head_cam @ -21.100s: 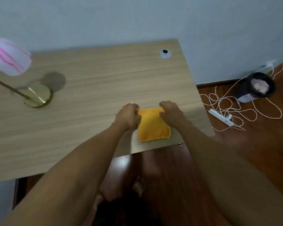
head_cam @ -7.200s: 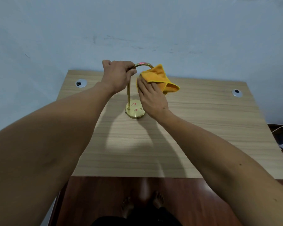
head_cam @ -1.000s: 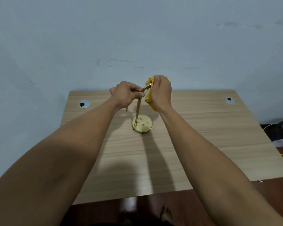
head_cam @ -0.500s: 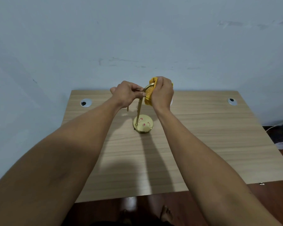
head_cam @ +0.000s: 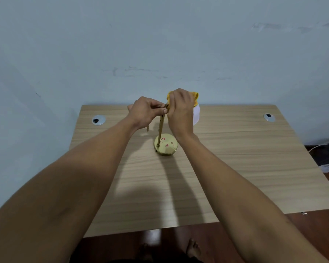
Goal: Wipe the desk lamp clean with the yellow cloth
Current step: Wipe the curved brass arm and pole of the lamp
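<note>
left hand [head_cam: 143,111] gripped lamp [head_cam: 160,128] stem top | right hand [head_cam: 180,109] clutched cloth [head_cam: 196,96] on arch, at 3 o'clock, touching | base on desk [head_cam: 235,158]

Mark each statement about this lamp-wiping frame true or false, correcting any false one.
1. The right hand holds the yellow cloth up at the top of the desk lamp. True.
2. The left hand lies flat on the desk. False: it is raised, with its grip on the lamp's stem near the top.
3. The lamp's round gold base stands on the desk. True.
4. The gold base is free of marks. False: red marks show on it.
5. The desk has a cable hole near each far corner, one left and one right. True.
</note>
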`<state>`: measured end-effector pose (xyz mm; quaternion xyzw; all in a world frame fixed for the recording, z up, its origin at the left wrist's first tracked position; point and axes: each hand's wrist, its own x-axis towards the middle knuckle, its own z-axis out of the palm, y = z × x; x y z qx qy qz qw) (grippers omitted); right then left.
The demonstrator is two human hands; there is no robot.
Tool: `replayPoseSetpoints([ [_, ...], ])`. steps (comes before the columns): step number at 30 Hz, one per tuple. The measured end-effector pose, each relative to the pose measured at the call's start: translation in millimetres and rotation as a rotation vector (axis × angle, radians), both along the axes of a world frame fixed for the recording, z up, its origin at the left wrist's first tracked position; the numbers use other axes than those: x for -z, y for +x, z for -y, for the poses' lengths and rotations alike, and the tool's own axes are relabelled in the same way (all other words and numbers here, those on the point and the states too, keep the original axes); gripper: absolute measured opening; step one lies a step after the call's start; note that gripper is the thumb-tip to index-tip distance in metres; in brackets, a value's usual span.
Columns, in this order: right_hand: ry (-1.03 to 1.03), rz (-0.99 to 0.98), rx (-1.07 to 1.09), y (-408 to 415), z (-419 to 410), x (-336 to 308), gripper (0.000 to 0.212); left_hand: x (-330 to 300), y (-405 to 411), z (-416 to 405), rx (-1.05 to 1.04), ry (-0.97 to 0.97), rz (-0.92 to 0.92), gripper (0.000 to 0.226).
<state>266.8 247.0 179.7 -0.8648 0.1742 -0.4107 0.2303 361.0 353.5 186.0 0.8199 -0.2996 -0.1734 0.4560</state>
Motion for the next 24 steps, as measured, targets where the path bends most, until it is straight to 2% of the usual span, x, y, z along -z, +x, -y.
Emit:
replayPoseSetpoints([
  [2, -0.179, -0.033, -0.127, -5, 13, 7, 0.018, 1, 0, 1, 0.01, 0.007, -0.007, 0.008],
  [3, -0.171, -0.018, -0.128, -4, 16, 9, 0.017, 1, -1, 2, 0.014, 0.006, -0.011, 0.009],
  [4, -0.066, 0.021, -0.093, -2, 16, 7, 0.018, 1, 0, 3, 0.025, 0.004, -0.013, 0.012],
  [6, 0.287, 0.111, 0.087, 3, 10, -5, 0.024, 0, -1, 3, 0.034, 0.017, -0.007, 0.021],
  [7, 0.376, 0.125, 0.169, 5, 7, -10, 0.026, 1, 0, 2, 0.028, 0.022, -0.003, 0.023],
  [9, 0.195, 0.116, 0.15, 3, 4, -8, 0.023, 0, -1, 0, 0.044, 0.023, -0.017, 0.028],
  [12, -0.251, -0.033, -0.114, -6, 14, 7, 0.016, -2, -1, 1, 0.045, 0.036, -0.009, 0.03],
  [14, -0.342, -0.083, -0.234, -11, 22, 7, 0.016, -4, -4, 1, 0.033, 0.047, 0.006, 0.021],
  [15, -0.284, -0.067, -0.219, -10, 21, 6, 0.015, -4, -5, 0, 0.041, 0.045, 0.009, 0.019],
  [16, -0.139, -0.021, -0.152, -7, 18, 2, 0.015, -3, -5, 0, 0.053, 0.039, 0.009, 0.018],
  [17, 0.058, 0.02, -0.017, -5, 17, -6, 0.02, -2, -4, 0, 0.064, 0.032, 0.007, 0.018],
  [19, 0.314, -0.04, 0.222, 1, 19, -17, 0.028, 0, -1, 0, 0.065, 0.024, -0.005, 0.023],
  [20, 0.278, -0.086, 0.228, 1, 22, -16, 0.029, 1, 0, 0, 0.064, 0.02, -0.012, 0.027],
  [22, 0.006, -0.117, 0.073, -2, 26, -7, 0.023, 5, 2, 3, 0.055, 0.011, -0.019, 0.031],
  [24, -0.309, -0.119, -0.101, -6, 28, 1, 0.014, 6, 0, 4, 0.046, 0.017, 0.0, 0.023],
])
